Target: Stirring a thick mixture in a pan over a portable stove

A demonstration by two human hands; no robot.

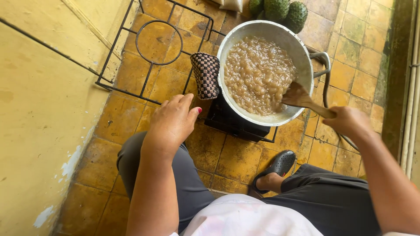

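A big metal pot [302, 52] full of lumpy brown-beige mash [258, 72] sits on a dark burner stand [236, 124] on the floor. My right hand [350, 122] grips the handle of a wooden paddle [302, 98] whose blade rests in the mash at the pot's right side. My left hand [173, 122] hovers over my knee, fingers loosely apart and holding nothing, just below a checkered woven pot holder [205, 74] draped on the pot's left rim.
A black wire grate [151, 41] lies on the yellow tiled floor beside a yellow wall [39, 109]. Green spiky fruits [280, 11] sit beyond the pot. My foot in a black clog [278, 166] rests near the burner. Pipes [411, 87] run along the right.
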